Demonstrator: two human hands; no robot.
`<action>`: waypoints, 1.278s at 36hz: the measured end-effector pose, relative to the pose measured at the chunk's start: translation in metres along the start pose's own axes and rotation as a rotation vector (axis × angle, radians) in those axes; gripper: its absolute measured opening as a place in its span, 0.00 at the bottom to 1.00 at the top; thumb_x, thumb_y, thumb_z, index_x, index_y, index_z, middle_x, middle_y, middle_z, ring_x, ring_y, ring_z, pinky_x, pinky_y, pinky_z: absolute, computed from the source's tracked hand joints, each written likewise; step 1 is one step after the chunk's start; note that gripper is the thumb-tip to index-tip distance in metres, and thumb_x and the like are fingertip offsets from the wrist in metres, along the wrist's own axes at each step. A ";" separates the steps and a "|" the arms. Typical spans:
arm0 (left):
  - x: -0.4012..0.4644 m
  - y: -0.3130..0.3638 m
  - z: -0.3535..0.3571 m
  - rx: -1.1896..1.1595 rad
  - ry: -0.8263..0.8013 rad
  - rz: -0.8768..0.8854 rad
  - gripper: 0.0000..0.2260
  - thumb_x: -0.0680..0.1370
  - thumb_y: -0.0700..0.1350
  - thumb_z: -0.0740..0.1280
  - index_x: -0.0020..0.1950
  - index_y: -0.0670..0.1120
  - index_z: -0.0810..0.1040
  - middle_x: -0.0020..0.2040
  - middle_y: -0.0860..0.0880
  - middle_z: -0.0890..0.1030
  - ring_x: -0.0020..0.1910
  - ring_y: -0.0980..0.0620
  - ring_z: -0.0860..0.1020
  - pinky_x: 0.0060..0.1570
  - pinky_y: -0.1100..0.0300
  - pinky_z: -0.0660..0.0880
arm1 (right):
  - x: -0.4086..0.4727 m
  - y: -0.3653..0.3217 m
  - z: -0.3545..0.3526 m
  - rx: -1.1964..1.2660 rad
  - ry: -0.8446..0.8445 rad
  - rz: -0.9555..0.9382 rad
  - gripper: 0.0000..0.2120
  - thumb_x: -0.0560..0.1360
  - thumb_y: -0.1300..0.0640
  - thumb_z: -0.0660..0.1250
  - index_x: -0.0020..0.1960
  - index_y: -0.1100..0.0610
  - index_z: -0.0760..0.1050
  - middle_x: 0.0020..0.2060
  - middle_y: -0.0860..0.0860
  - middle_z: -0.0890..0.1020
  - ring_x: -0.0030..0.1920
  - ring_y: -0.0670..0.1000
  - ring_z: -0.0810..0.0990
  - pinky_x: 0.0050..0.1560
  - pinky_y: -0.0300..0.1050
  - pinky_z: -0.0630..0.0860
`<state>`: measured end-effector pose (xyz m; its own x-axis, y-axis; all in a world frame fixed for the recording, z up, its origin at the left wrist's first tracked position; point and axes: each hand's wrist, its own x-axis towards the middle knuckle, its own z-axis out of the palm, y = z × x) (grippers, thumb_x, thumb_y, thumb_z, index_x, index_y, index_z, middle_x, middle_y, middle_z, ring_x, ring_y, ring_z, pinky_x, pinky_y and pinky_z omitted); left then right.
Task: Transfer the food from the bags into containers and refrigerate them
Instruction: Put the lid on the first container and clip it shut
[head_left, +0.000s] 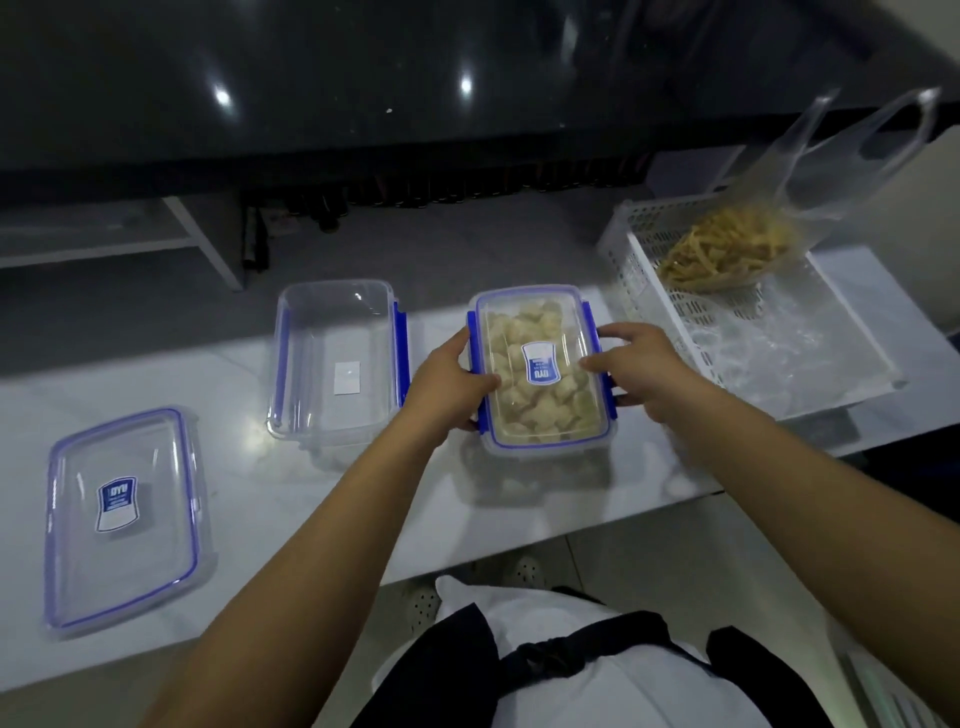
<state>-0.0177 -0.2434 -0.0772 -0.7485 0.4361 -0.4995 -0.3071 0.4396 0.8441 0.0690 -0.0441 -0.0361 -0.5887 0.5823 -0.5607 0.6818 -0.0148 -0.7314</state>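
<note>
Food container (543, 371), filled with pale dumpling-like pieces and topped with its lid, sits at the centre of the frame on the white table (322, 499). The left hand (451, 382) grips its left edge, thumb lying on the lid and fingers curled down around the blue side latch; the right hand (636, 364) grips the right edge the same way, fingertips on the lid. The step in hand looks like sealing this box: pressing the lid down and snapping the latches. Just left of it stands an empty container (337, 358), its loose lid (124, 514) lying at lower left. At upper right, a clear bag of yellow strips (727, 249) rests in a white basket (644, 228). Next, once all four latches click, the box wants carrying to the fridge, or the strips want tipping into the empty container.
</note>
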 end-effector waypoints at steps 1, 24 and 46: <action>0.005 0.007 0.001 -0.004 0.003 0.010 0.33 0.77 0.39 0.71 0.77 0.60 0.65 0.50 0.51 0.83 0.47 0.49 0.84 0.27 0.57 0.80 | 0.004 -0.005 -0.002 0.003 0.009 -0.015 0.27 0.75 0.67 0.72 0.70 0.53 0.72 0.54 0.58 0.82 0.44 0.56 0.83 0.33 0.47 0.77; 0.029 0.022 0.028 -0.020 -0.079 0.072 0.28 0.75 0.37 0.72 0.69 0.59 0.69 0.56 0.48 0.82 0.53 0.48 0.82 0.41 0.52 0.84 | 0.024 0.025 -0.015 -0.508 0.060 -0.408 0.24 0.77 0.56 0.68 0.73 0.53 0.72 0.70 0.54 0.74 0.63 0.56 0.77 0.61 0.44 0.72; 0.005 0.010 0.063 1.144 -0.123 0.548 0.31 0.81 0.58 0.64 0.81 0.62 0.52 0.83 0.50 0.45 0.82 0.44 0.44 0.78 0.49 0.47 | 0.035 -0.046 -0.193 -0.007 0.745 -0.551 0.52 0.68 0.44 0.77 0.81 0.49 0.48 0.78 0.55 0.55 0.77 0.60 0.55 0.73 0.60 0.59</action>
<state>0.0130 -0.1875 -0.0836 -0.5382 0.8171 -0.2064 0.7495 0.5761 0.3263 0.1005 0.1336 0.0531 -0.4013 0.8777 0.2618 0.3926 0.4231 -0.8166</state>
